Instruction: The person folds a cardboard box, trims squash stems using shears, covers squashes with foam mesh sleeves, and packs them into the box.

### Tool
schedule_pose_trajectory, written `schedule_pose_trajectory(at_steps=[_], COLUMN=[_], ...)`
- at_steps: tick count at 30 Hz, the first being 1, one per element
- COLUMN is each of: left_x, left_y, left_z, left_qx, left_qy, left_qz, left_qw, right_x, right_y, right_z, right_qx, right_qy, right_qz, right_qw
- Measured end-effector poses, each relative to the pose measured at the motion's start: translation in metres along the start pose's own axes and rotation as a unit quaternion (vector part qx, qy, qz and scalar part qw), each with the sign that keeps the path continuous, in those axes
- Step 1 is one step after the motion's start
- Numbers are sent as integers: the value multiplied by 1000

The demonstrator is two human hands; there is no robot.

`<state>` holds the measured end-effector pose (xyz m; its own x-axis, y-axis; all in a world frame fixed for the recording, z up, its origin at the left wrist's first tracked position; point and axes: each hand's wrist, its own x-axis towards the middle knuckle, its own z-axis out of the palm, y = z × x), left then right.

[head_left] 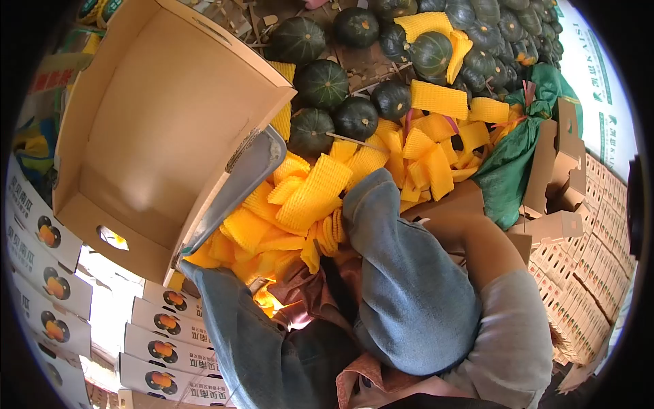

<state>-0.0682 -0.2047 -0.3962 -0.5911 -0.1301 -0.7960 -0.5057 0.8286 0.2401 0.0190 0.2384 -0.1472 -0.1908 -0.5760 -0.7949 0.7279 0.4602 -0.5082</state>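
My right forearm [487, 249], below a light grey sleeve [514, 327], reaches behind my raised denim knee [398, 266]. That knee hides my right hand and fingers, so I cannot tell what they hold. Nearest to it are a brown cardboard flap [456, 199] and a heap of yellow foam net sleeves [432, 167]. More yellow foam sleeves [310, 194] are piled between my knees. My left hand does not show. An open, shallow cardboard box [167, 116] is tilted on a grey plastic tub or tray [262, 160] at the left.
Dark green pumpkins [323, 83] lie ahead, with a larger heap [487, 34] at the far right. A green sack [507, 180] and cut cardboard boxes [555, 170] stand at the right, before stacked flat cartons [593, 238]. White printed cartons [163, 351] are stacked at the lower left.
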Motion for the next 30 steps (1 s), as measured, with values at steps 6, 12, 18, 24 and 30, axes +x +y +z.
schedule_pose_trajectory(at_steps=[6, 12, 18, 24, 30], left_x=[18, 32, 34, 31, 27], left_y=[6, 6, 2, -3, -5], left_z=[4, 5, -1, -3, 2], left_qx=[-9, -14, -3, -2, -16], left_qy=[-1, -17, -23, -10, 19], left_qz=[-11, -45, -46, -27, 18], left_qw=[1000, 999, 999, 1000, 1000], right_x=[6, 22, 25, 30, 9], right_y=[-12, -48, -57, -38, -1], right_z=[-5, 3, -3, -8, -2], right_qx=[6, 36, 51, 33, -8], right_qy=[-24, -76, -66, -52, -42], right_qz=[-1, -10, -3, 7, 53], right_qw=[1000, 996, 997, 998, 998])
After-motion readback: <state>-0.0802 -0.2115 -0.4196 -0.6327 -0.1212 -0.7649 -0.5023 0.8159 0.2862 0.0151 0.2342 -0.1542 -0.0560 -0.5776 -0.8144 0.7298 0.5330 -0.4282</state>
